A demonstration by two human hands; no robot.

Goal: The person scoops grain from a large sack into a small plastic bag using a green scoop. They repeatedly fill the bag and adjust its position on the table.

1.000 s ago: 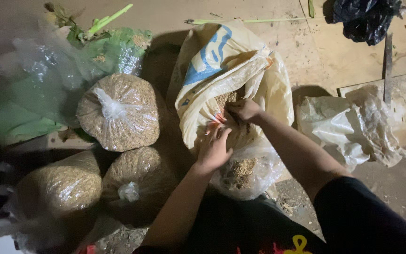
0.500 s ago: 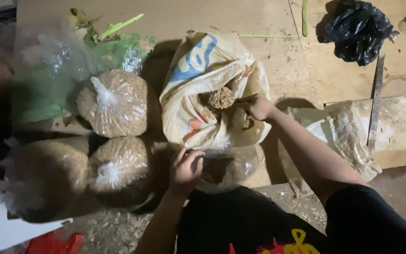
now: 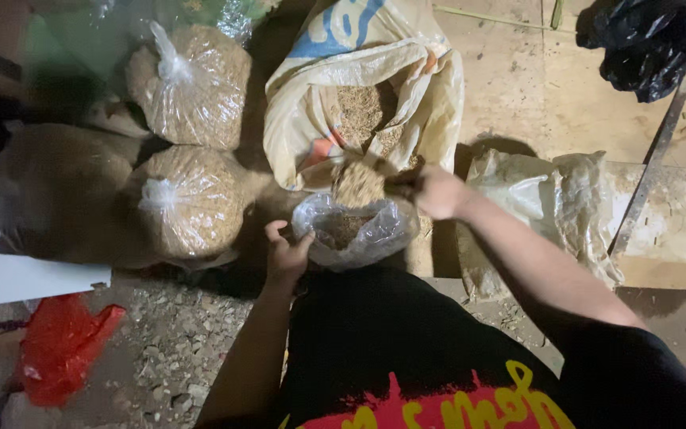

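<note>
Head view looks straight down on a large cream woven sack [image 3: 430, 103], open at its mouth, printed with blue and orange shapes, and part full of a tan, chaff-like grain mix [image 3: 359, 115]. Just below its mouth sits a small clear plastic bag [image 3: 375, 234], mouth held open, some of the same mix inside. The left hand [image 3: 286, 256] pinches the bag's near-left rim, fingers closed on the plastic. The right hand [image 3: 437, 192] is closed around a scoopful of the mix [image 3: 357, 184], held over the bag's opening; whether a cup or scoop is in the grip cannot be told.

Left of the sack lie two tied clear bags already filled with the mix, one above [image 3: 192, 83] and one below [image 3: 190, 202], each knotted at the top. A larger, blurred filled bag [image 3: 57, 195] lies further left, with green plastic [image 3: 65, 63] behind it. Right of the sack is a heap of crumpled empty clear bags [image 3: 541, 202], a long metal strip [image 3: 651, 171] lying slantwise, and a black plastic bag [image 3: 649, 44] at the top right. A red plastic bag [image 3: 61, 345] lies bottom left beside a white board [image 3: 9, 274].

All of it rests on a dusty wooden floor [image 3: 510, 79], with gravelly ground [image 3: 172, 349] nearer the person.
</note>
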